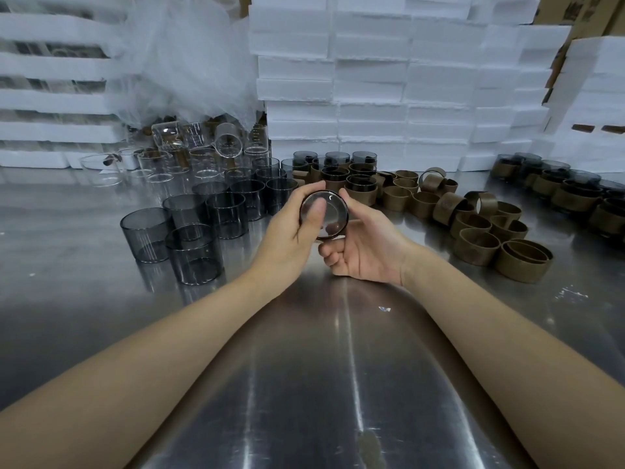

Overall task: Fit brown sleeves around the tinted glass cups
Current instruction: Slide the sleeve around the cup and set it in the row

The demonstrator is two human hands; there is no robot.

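Cradling tinted cup [333, 211]: left fingers [305, 194], right fingers [353, 206]

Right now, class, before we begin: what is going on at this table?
A person holds one tinted glass cup above the metal table, with what looks like its base toward the camera. The left hand grips it with the thumb on that base, and the right hand grips the other side. Whether a sleeve is on it cannot be told. Bare tinted cups stand to the left, loose brown sleeves lie to the right, and sleeved cups stand farther back.
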